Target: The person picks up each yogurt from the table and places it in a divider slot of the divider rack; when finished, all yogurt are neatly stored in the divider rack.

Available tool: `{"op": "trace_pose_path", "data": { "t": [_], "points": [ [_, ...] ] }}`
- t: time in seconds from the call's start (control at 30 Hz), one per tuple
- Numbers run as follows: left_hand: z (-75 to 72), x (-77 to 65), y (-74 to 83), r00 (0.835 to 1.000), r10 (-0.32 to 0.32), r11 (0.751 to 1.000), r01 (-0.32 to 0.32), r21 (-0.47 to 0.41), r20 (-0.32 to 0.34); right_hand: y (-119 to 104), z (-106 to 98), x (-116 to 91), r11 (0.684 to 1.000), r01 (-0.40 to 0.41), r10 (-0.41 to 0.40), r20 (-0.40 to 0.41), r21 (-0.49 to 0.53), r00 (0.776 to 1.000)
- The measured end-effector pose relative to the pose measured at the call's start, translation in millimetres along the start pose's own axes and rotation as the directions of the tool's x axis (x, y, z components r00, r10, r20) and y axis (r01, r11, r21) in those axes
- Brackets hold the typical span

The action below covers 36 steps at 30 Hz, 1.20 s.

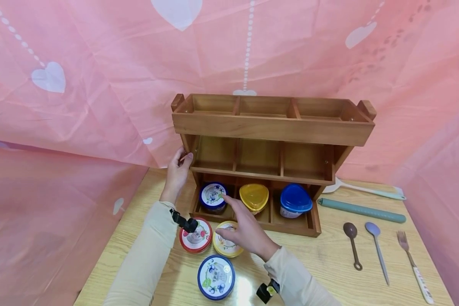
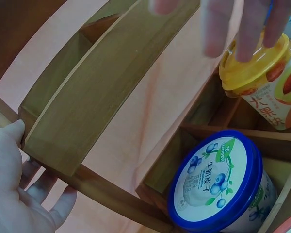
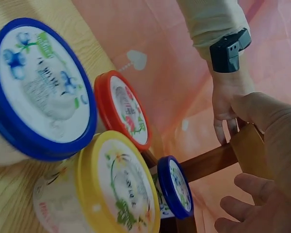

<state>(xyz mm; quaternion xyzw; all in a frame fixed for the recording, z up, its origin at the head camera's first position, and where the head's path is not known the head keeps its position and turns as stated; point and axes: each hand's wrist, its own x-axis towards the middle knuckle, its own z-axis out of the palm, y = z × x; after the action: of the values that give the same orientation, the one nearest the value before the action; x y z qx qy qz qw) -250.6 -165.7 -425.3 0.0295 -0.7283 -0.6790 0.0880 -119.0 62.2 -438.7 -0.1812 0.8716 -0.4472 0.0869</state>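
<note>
The left hand (image 1: 177, 171) grips the left side of the wooden rack (image 1: 273, 129). The right hand (image 1: 248, 229), fingers spread, holds nothing. It looks half done: blueberry tub (image 1: 211, 197), yellow-lidded cup (image 1: 254, 195), blue-lidded cup (image 1: 296, 199) inside; red-lidded tub (image 1: 196, 236), yellow-lidded tub (image 1: 225, 246), second blueberry tub (image 1: 216, 277) outside its front left corner.

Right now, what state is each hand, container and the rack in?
Wooden rack: upright
Left hand: gripping rack
Right hand: open, holding nothing
Racked round tub: lidded
Yellow cup: lidded
Blue cup: lidded
Red-lidded tub: closed
Yellow-lidded tub: closed
Front blue-lidded tub: closed
</note>
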Motion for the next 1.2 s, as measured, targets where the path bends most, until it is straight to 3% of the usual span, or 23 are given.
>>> {"op": "trace_pose_path", "data": {
  "t": [0.37,0.53,0.67,0.77,1.2],
  "points": [
    [-1.5,0.2,-0.5,0.999,-0.035,0.999,0.035,0.003,0.024,12,-4,-27,1.0,0.021,-0.022,-0.03,-0.019,0.999],
    [-1.7,-7.2,15.9,0.998,-0.052,0.999,0.053,-0.008,0.04,19,-3,-37,0.999,0.033,-0.034,-0.053,-0.02,0.998],
    [-1.0,-6.4,12.3,0.999,-0.037,0.999,0.037,0.01,0.033,27,-1,-42,1.0,0.001,0.0,-0.056,0.003,0.998],
    [-1.1,0.4,-1.0,0.999,-0.027,1.0,0.027,0.011,0.026,35,0,-45,1.0,-0.019,0.02,-0.057,0.011,0.998],
    [-1.5,0.4,-0.3,1.0,-0.015,1.0,0.015,0.001,0.015,67,13,-52,0.991,-0.066,0.07,-0.033,0.119,0.997]
  ]
}}
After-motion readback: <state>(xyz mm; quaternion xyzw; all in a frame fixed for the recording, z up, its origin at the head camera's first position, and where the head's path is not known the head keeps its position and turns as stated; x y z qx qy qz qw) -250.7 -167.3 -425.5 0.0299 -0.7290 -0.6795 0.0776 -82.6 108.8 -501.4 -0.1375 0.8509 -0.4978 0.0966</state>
